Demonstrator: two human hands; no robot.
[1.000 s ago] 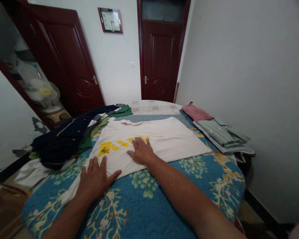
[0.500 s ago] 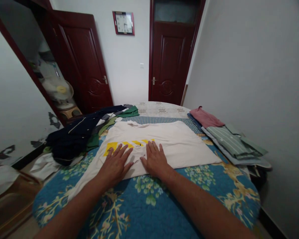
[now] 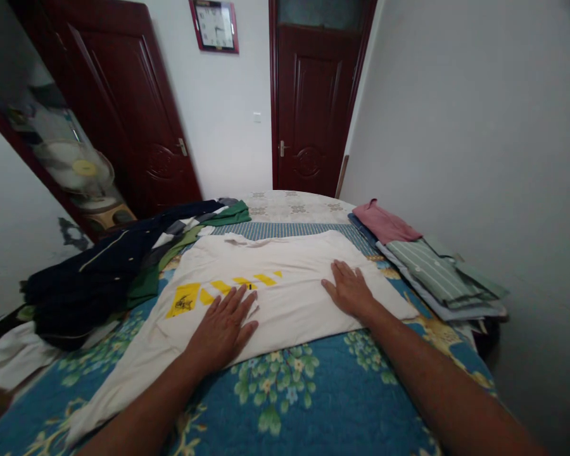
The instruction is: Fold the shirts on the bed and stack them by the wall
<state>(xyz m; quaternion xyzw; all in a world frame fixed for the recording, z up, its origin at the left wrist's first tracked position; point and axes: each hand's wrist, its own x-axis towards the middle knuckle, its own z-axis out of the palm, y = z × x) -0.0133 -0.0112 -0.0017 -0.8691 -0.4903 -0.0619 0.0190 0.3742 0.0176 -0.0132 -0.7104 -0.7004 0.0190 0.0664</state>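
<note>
A white shirt (image 3: 294, 304) with a yellow print lies spread on the blue floral cover (image 3: 285, 405). My left hand (image 3: 225, 329) rests on it with fingers spread, just below the yellow stripes. Flat on the right part of the fabric, fingers apart, is my right hand (image 3: 349, 290). Neither hand grips anything. Small wrinkles show beside my left hand.
A heap of dark blue and green clothes (image 3: 95, 272) lies on the left. On the right stands a stack of folded clothes (image 3: 422, 259), pink and striped green on top. Patterned white cloth (image 3: 294, 206) covers the table's far end.
My right hand has slid to the right across the shirt, away from my left hand, uncovering more of the yellow stripes. The camera view has shifted right.
</note>
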